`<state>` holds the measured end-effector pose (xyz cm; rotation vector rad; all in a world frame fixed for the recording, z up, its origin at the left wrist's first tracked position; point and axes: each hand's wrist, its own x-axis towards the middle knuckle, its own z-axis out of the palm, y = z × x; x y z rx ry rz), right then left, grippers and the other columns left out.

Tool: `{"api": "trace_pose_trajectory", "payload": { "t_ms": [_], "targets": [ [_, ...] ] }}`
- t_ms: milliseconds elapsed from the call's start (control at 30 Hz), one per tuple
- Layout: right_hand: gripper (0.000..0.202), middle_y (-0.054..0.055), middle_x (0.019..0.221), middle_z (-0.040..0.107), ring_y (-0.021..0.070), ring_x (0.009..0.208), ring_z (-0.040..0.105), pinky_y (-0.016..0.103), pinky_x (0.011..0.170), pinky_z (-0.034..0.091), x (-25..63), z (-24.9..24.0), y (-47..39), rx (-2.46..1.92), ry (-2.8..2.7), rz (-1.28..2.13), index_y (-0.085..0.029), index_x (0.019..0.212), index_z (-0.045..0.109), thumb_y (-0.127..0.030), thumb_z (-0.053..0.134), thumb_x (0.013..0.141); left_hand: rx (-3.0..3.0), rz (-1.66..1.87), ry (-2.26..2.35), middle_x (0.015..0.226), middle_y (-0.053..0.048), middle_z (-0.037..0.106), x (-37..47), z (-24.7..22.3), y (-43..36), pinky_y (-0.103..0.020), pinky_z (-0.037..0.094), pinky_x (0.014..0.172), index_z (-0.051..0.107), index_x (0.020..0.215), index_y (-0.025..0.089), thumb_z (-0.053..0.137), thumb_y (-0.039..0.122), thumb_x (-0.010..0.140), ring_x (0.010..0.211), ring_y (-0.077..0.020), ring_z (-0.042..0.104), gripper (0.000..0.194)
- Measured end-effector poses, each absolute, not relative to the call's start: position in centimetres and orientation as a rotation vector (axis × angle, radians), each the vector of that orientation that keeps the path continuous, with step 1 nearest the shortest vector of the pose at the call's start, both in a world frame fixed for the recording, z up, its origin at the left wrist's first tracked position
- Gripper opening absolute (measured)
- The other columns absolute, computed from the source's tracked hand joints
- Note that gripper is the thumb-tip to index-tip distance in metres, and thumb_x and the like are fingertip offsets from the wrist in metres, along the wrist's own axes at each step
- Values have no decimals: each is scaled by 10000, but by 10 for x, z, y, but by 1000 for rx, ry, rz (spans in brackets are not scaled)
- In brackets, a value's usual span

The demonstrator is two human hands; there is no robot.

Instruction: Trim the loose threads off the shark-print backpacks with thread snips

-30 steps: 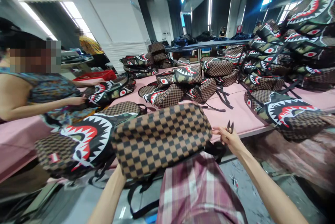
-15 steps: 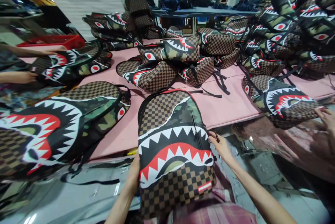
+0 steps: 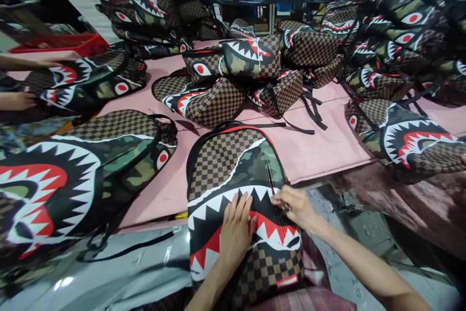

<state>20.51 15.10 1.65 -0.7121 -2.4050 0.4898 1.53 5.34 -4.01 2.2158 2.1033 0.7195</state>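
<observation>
Leaning on the pink table's edge in front of me is a backpack [image 3: 225, 155] with brown-and-black checks, camouflage and a printed shark mouth. My left hand [image 3: 236, 226] lies flat on its front panel, fingers outstretched over the teeth print. At the panel's right side, my right hand [image 3: 296, 206] is closed in a pinch around a small dark tool [image 3: 286, 205], mostly hidden by the fingers. Those fingertips are beside the lower end of a dark vertical zip line [image 3: 270, 172] on the panel. Below sits a small red label [image 3: 287, 281].
Another shark backpack [image 3: 134, 155] lies close on the left. More backpacks [image 3: 214, 102] are heaped across the pink table [image 3: 324, 146], with a tall pile at the right. At left, another person's hands [image 3: 18, 100] hold a backpack. A red tray [image 3: 73, 45] stands behind.
My left hand has moved from the backpack's left edge onto its front. My right hand has come inward from the right edge to the zip line. The view has tilted slightly downward.
</observation>
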Motion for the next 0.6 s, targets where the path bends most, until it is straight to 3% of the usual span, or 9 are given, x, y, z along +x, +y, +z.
{"api": "trace_pose_trajectory", "payload": {
  "t_ms": [100,233,367,467,533,600],
  "targets": [
    [248,14,666,616,113,539,562,227,480,395,228,6,109,-602,-2429,514,-189,866,615,-77,394,860,2217,546,2151,1362,-100,460,11,-46,55,-480,291,1040,403,1324,191,460,266,859,1340,-298,253,474],
    [244,48,836,681,144,611,621,263,528,452,252,-2,66,-648,-2423,795,-231,1064,611,-173,479,867,2047,577,2098,1389,-143,412,26,-31,73,-520,290,1031,349,1348,156,447,316,867,1354,-312,210,517],
    [207,22,701,679,152,578,621,258,535,485,265,-11,101,-966,-2002,1192,-242,829,687,-359,518,854,1896,640,1995,1445,-210,283,65,-17,100,-571,250,1034,220,1396,88,530,431,799,1370,-344,114,755],
    [318,58,752,694,207,696,651,323,654,509,269,-32,173,-1424,-1793,965,-202,827,686,-390,433,875,1815,612,2007,1461,-200,251,79,-16,111,-588,223,1037,251,1387,96,542,409,790,1369,-358,103,735],
    [309,88,988,685,243,866,644,366,761,490,265,-53,222,-1561,-1922,751,-190,1037,641,-364,480,840,1778,617,2035,1449,-185,292,77,-14,112,-551,257,1038,286,1374,99,539,381,792,1364,-348,142,694],
    [361,122,1092,645,250,900,630,377,765,479,253,-71,260,-1690,-2064,601,-170,1154,577,-317,469,842,1768,613,2087,1401,-174,379,72,-9,109,-504,307,1021,329,1355,109,522,353,804,1326,-332,264,634]
  ]
}}
